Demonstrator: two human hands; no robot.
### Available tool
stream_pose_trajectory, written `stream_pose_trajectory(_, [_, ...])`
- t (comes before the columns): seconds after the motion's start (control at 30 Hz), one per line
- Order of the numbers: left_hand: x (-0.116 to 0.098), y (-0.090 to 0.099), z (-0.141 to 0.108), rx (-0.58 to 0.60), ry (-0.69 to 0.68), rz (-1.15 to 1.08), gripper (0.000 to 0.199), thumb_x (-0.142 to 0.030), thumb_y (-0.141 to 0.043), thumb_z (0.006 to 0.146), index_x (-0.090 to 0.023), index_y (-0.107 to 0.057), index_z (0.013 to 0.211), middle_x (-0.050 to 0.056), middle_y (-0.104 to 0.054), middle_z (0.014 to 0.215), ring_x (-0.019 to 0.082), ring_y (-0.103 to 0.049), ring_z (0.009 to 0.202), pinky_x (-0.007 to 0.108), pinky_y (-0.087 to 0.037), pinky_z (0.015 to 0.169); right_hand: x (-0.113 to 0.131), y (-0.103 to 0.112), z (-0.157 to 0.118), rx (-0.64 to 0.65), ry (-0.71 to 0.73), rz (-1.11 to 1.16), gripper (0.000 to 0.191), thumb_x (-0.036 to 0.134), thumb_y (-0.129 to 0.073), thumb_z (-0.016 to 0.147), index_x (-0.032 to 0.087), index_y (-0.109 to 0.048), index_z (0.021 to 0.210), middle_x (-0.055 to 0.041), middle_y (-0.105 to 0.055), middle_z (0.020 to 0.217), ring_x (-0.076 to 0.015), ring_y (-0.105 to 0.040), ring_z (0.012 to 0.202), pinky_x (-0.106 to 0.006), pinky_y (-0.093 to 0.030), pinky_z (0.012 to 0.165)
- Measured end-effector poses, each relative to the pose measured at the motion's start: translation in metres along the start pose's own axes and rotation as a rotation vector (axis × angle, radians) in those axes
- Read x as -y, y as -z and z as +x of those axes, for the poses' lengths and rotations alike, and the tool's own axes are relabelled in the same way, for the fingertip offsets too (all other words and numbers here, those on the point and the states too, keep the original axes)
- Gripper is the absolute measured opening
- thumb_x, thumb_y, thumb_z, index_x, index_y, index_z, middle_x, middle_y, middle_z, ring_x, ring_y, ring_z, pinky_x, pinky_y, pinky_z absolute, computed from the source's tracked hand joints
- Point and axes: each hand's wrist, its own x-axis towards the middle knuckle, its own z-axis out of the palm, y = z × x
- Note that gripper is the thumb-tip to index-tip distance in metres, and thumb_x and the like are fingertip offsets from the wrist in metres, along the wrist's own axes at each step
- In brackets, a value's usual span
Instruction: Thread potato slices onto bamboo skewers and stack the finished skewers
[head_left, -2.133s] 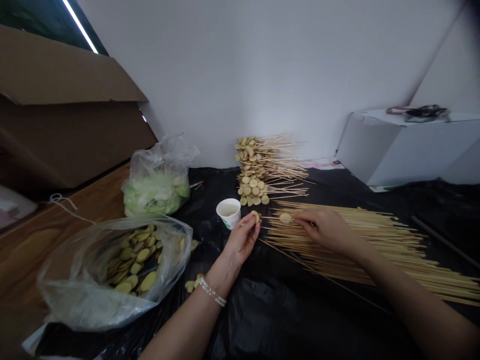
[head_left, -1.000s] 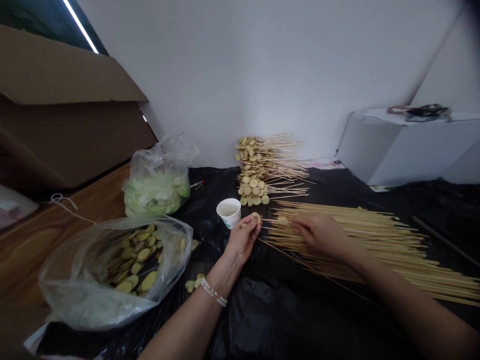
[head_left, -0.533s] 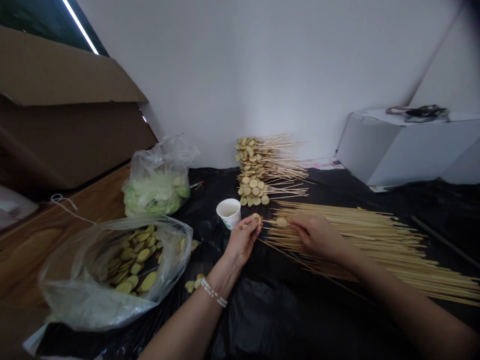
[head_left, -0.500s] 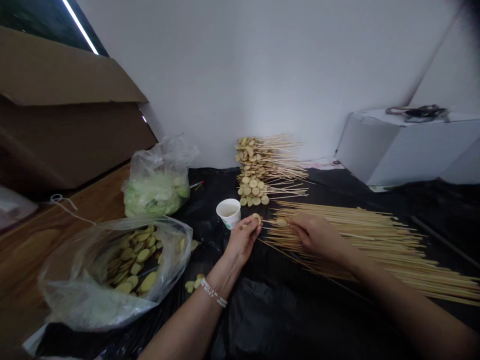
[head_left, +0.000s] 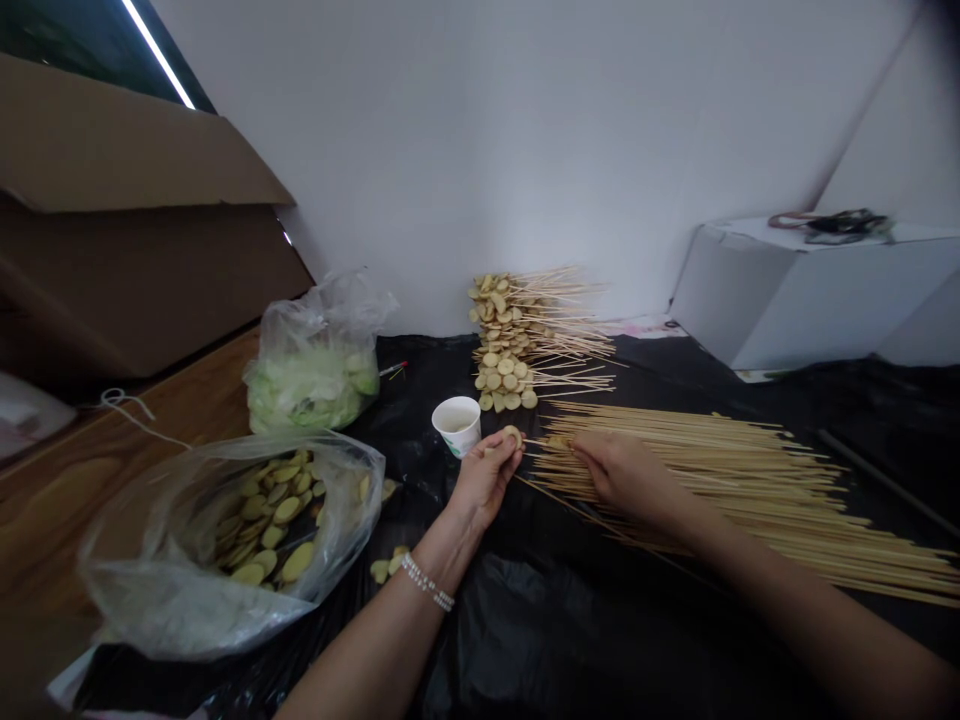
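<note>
My left hand (head_left: 489, 474), wearing a beaded bracelet on its wrist, pinches a round potato slice (head_left: 513, 436) beside a white paper cup (head_left: 457, 428). A thin bamboo skewer (head_left: 534, 442) runs from this slice toward my right hand (head_left: 626, 478). The right fingers are closed around the skewer, by another potato slice (head_left: 559, 442) on it; the fingertips are partly hidden. Below and behind that hand lie many loose bamboo skewers (head_left: 720, 480). Finished-looking skewers with potato slices (head_left: 506, 375) are stacked near the wall, sticks pointing right.
An open plastic bag (head_left: 142, 570) of potato slices stands at left, with a few loose slices (head_left: 386, 568) beside it. Behind is a tied bag of pale green pieces (head_left: 315, 385). A cardboard box (head_left: 135, 270) rises far left; a white box (head_left: 795, 300) stands right. Black sheeting (head_left: 517, 620) covers the surface.
My right hand has shifted slightly left toward my left hand, and its fingers now cover more of the slice on the skewer. My left hand has stayed in place.
</note>
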Motion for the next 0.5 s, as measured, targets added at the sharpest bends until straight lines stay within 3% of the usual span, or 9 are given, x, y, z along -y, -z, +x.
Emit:
stream_pose_trajectory(0.2, [-0.0012,-0.0015,0.0001,-0.004,-0.001,-0.011,0.02,-0.016,-0.081,0.06,-0.011,-0.07,0.076,0.004,-0.068,0.078,0.007,-0.061,0.069,0.015,-0.051,0.065,-0.0042,-0.0011,0.0014,0.026,-0.055,0.029,0.024,0.023,-0.037,0.093,0.018,-0.055,0.077,-0.0045,-0.061,0.074,-0.0162,-0.052,0.067,-0.027,-0.034,0.063])
stream_pose_trajectory(0.5, [-0.0002,-0.0017,-0.0004,-0.038,-0.079,0.052,0.031,-0.029,-0.086,0.049,-0.012,-0.071,0.069,-0.001,-0.059,0.062,0.002,-0.049,0.054,0.01,-0.039,0.048,-0.0086,0.0041,0.0032,0.013,-0.03,0.143,0.021,0.025,-0.042,0.092,0.019,-0.058,0.079,-0.0038,-0.062,0.077,-0.0164,-0.053,0.072,-0.027,-0.036,0.067])
